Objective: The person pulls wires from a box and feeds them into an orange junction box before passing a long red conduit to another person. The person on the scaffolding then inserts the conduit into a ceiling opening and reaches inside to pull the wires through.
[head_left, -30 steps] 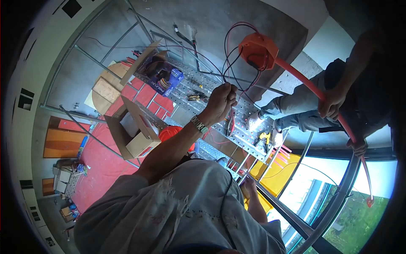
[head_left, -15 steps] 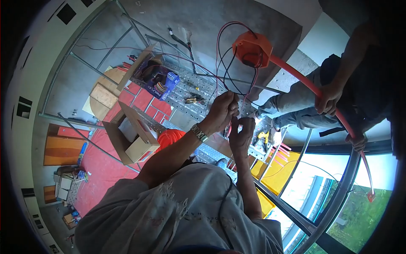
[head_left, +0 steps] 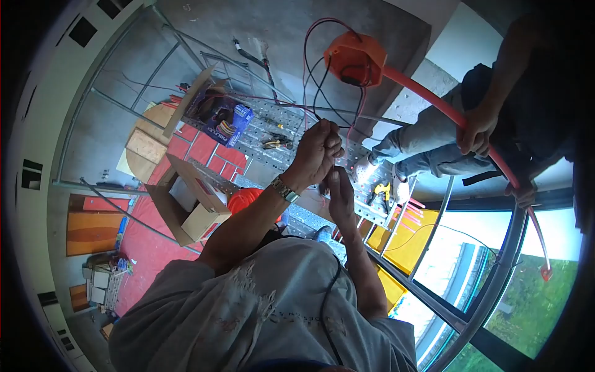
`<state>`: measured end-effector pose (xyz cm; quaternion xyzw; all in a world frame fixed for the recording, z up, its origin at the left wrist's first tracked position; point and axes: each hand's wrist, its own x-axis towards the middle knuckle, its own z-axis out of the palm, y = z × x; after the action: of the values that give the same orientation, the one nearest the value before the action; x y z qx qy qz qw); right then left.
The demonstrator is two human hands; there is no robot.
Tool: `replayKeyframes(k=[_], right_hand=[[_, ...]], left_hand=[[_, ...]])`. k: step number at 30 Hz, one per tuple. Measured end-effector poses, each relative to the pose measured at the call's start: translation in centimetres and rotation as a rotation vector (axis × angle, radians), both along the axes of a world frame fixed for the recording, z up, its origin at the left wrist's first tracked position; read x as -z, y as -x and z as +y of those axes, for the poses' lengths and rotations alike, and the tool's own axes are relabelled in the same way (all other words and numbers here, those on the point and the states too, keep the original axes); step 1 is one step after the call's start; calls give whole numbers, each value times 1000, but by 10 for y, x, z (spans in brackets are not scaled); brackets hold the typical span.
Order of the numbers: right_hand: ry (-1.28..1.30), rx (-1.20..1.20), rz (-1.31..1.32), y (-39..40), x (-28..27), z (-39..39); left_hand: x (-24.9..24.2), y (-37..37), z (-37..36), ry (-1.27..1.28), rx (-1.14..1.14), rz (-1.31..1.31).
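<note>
Red and black electrical wires [head_left: 318, 93] loop down from an orange octagonal junction box [head_left: 354, 60]. My left hand [head_left: 315, 155], with a metal watch on its wrist, is closed around the wires just below their loops. Right below it, my right hand [head_left: 341, 197] has its fingers pressed together close to the left fingertips. What the right fingers hold is hidden by the hands. An orange conduit [head_left: 427, 99] runs from the box to a co-worker's hands [head_left: 478, 130], which grip it at the right.
Pliers [head_left: 277, 142] and a yellow-handled tool [head_left: 379, 194] lie on the perforated metal platform [head_left: 260, 124]. A purple-blue box [head_left: 224, 115] and an open cardboard box [head_left: 195, 198] stand at the left. Scaffold tubes surround the platform; windows [head_left: 458, 260] are at lower right.
The view has shifted slightly, so the box and conduit appear further left and higher. My hands stay close together, with the right hand's fingers now straighter and closer under the left.
</note>
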<state>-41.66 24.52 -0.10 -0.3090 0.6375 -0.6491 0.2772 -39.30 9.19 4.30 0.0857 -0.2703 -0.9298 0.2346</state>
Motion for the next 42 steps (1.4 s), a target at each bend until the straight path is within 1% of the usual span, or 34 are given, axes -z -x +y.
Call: replayKeyframes(k=[1, 2, 3, 4, 5, 6, 7, 8, 9, 10, 11, 13, 15, 16, 17, 18, 19, 21, 22, 24, 25, 26, 27, 29, 31, 32, 33, 34, 35, 37, 38, 40, 41, 42], right_hand=[[-86, -23, -162, 1, 1, 1], [-86, -28, -162, 0, 6, 6], [-42, 14, 50, -1, 15, 16], [3, 59, 260, -1, 26, 29], [-58, 68, 399, 3, 44, 51], [-310, 42, 445, 6, 73, 86], [-430, 51, 607, 15, 136, 126], [-265, 208, 379, 7, 162, 158], [-513, 279, 68, 11, 199, 206], [-634, 246, 169, 24, 280, 280], [-848, 338, 186, 14, 297, 320], [-1082, 224, 340, -3, 356, 402], [-1070, 110, 326, 8, 387, 399], [-1071, 15, 309, 13, 390, 388], [-957, 16, 300, 20, 328, 333], [-913, 77, 407, 33, 321, 292], [-587, 73, 290, 45, 279, 231], [-201, 65, 405, 44, 164, 114], [-96, 14, 305, 36, 100, 69], [-23, -78, -1, 16, 10, 9], [-33, -74, -50, 8, -15, -10], [-111, 34, 66, 6, -20, -10], [-54, 109, 31, -7, -29, -10], [-58, 39, 376, 6, 31, 22], [-333, 114, 497, 21, 138, 86], [-405, 105, 632, 31, 197, 129], [-426, 132, 234, 29, 236, 181], [-506, 164, 403, 28, 290, 238], [-737, 216, 163, 24, 336, 300], [-1056, -33, -67, 27, 426, 406], [-1058, -30, -69, 23, 415, 404], [-1025, -104, 317, 17, 353, 356], [-1020, 26, 290, 24, 329, 316], [-824, 106, 321, 35, 308, 280]], left_hand=[[-1, 2, 1, -3, 4, 1], [-2, 2, 0, -29, -19, -24], [-4, 1, -5, -51, -45, -51], [0, 1, -20, -67, -26, 12], [-9, 1, -31, -34, -98, 9], [-12, 0, -43, 0, -103, -35], [-14, -3, -52, 36, -116, -79], [-18, -6, -53, 38, -130, -79], [-23, -7, -53, 54, -144, -102], [-27, -7, -53, 69, -162, -123], [-21, -7, -54, 68, -175, -127], [-3, 0, -60, 177, -92, -58], [-1, 0, -48, 186, -141, -124], [4, 1, -45, 155, -127, -102], [8, 2, -43, 123, -116, -78], [5, 2, -39, 121, -118, -89], [3, 0, -33, 114, -116, -103], [3, 0, -26, 125, -128, -86], [4, 0, -19, 107, -90, -53], [7, 0, -10, 86, -48, -39], [2, -4, -9, 81, -61, -42], [-8, -7, -8, 65, -64, -56], [-12, -8, -8, 46, -67, -67], [-10, -13, -25, 16, -28, -2], [-15, -20, -41, 102, -139, -46], [-18, -23, -48, 85, -146, -83], [-14, -23, -50, 86, -159, -84], [-10, -20, -52, 110, -171, -103], [-7, -17, -54, 134, -180, -123], [-6, -15, -43, 135, -176, -143], [-2, -11, -37, 110, -120, -122], [-2, -7, -26, 80, -8, -65], [-3, -6, -17, 78, -3, -66], [-6, -5, -7, 36, -20, -107]])
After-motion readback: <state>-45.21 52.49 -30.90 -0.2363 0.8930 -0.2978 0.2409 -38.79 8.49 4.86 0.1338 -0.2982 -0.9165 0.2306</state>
